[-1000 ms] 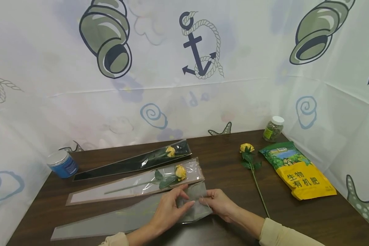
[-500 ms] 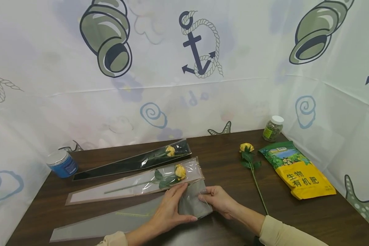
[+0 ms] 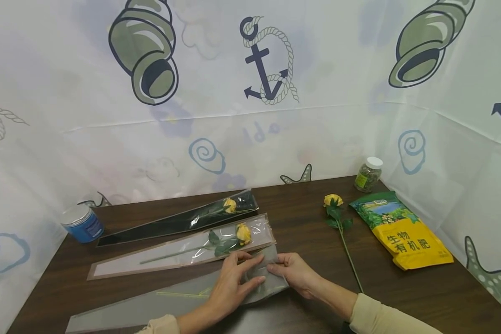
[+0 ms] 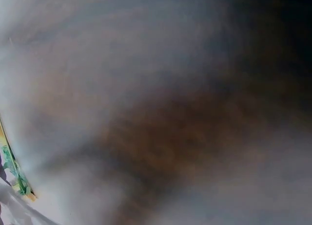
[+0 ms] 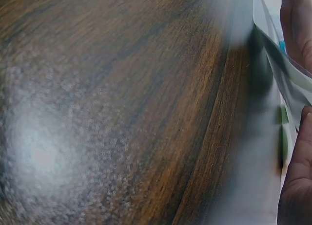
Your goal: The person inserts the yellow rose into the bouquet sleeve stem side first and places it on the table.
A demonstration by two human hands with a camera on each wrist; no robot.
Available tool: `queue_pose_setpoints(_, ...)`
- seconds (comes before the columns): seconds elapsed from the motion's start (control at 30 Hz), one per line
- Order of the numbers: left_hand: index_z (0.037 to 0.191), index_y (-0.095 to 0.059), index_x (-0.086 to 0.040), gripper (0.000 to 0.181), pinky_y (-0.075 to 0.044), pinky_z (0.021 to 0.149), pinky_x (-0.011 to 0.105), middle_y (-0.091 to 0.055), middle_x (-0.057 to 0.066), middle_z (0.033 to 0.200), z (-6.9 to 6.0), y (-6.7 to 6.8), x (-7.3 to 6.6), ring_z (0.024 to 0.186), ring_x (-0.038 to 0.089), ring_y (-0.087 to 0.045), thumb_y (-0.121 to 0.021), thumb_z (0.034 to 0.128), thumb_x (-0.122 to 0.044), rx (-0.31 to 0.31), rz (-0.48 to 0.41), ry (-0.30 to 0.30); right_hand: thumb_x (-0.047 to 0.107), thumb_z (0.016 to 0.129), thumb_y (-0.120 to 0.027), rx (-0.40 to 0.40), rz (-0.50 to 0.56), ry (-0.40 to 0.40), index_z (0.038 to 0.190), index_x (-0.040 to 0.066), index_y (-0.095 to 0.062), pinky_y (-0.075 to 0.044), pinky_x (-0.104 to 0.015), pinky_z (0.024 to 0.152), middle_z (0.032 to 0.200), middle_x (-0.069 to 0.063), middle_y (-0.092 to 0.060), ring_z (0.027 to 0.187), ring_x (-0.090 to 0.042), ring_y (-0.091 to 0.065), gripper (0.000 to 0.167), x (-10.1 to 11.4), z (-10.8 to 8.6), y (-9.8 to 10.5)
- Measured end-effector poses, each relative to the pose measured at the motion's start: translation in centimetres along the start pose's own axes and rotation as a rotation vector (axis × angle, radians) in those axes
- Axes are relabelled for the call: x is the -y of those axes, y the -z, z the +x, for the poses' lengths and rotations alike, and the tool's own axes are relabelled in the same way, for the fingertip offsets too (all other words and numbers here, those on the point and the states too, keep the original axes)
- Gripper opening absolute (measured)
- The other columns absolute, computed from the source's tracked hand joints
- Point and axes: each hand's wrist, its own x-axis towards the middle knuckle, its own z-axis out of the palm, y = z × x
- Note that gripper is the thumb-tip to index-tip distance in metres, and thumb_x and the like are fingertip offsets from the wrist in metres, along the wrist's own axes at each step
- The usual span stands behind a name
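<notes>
A grey tapered flower sleeve (image 3: 138,304) lies nearest the person, its wide end raised between both hands. My right hand (image 3: 298,274) pinches the wide end's right edge between thumb and fingers. On the same end rests my left hand (image 3: 230,285), thumb and forefinger spread apart over the film. In the right wrist view, the right hand (image 5: 297,176) holds the raised sleeve edge (image 5: 287,81), with the left hand (image 5: 296,32) beyond it. The left wrist view is mostly blurred. A loose yellow rose (image 3: 344,239) lies to the right of the hands.
Behind the grey sleeve lie a white sleeve (image 3: 121,267) and a black sleeve (image 3: 150,226), each with a yellow rose inside. A blue tub (image 3: 83,224) stands at left. A yellow-green fertiliser bag (image 3: 405,234) and a white-lidded jar (image 3: 368,175) are at right.
My left hand flattened onto the sleeve's wide end, then lifted its fingers and spread them again. The right hand keeps its pinch on the edge. The view has shifted slightly.
</notes>
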Motion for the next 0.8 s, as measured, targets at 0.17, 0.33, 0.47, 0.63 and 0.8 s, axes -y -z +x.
queue_pose_setpoints(0.17,0.109,-0.072,-0.021,0.035,-0.040,0.081,0.032,-0.058,0.002,0.108,0.12,-0.09,-0.16,0.100,0.018,-0.050,-0.077,0.0745,-0.025,-0.041,-0.015,0.023,0.003,0.093,-0.053,0.000,0.031,-0.035,0.116,-0.017,-0.052,-0.055,-0.026,0.069,0.091,-0.006,-0.070,0.076,-0.010,-0.066,0.031,0.07,-0.01,0.03)
queue_pose_setpoints(0.33,0.105,-0.074,-0.023,0.029,-0.039,0.084,0.036,-0.062,0.003,0.108,0.24,0.04,-0.22,0.100,0.020,-0.052,-0.076,0.0760,-0.023,-0.070,-0.009,0.010,0.006,0.093,-0.054,-0.008,0.032,-0.052,0.116,-0.016,-0.053,-0.055,-0.031,0.073,0.090,-0.003,-0.070,0.078,-0.009,-0.066,0.031,0.15,0.05,0.13)
queue_pose_setpoints(0.47,0.104,-0.074,-0.021,0.027,-0.035,0.097,0.052,-0.062,0.009,0.118,0.29,0.24,-0.18,0.111,0.029,-0.054,-0.074,0.0775,-0.019,-0.066,-0.058,0.029,0.006,0.094,-0.053,-0.014,0.035,-0.060,0.117,-0.017,-0.052,-0.055,-0.036,0.077,0.094,-0.006,-0.070,0.081,-0.011,-0.065,0.032,0.15,0.10,0.15)
queue_pose_setpoints(0.63,0.104,-0.074,-0.016,0.028,-0.034,0.100,0.056,-0.059,0.010,0.127,0.44,0.49,0.14,0.120,0.033,-0.052,-0.075,0.0765,-0.013,-0.098,-0.116,-0.017,0.004,0.094,-0.052,-0.038,0.050,-0.084,0.114,-0.016,-0.053,-0.055,-0.034,0.076,0.089,-0.003,-0.069,0.079,-0.010,-0.065,0.028,0.00,0.33,0.02)
queue_pose_setpoints(0.8,0.102,-0.075,-0.017,0.030,-0.042,0.088,0.033,-0.060,0.004,0.122,0.61,0.70,0.34,0.111,0.025,-0.053,-0.078,0.0722,-0.010,-0.182,-0.060,-0.120,0.003,0.094,-0.051,-0.041,0.038,-0.089,0.114,-0.016,-0.053,-0.056,-0.033,0.073,0.088,-0.003,-0.068,0.077,-0.010,-0.065,0.028,-0.05,0.59,0.07)
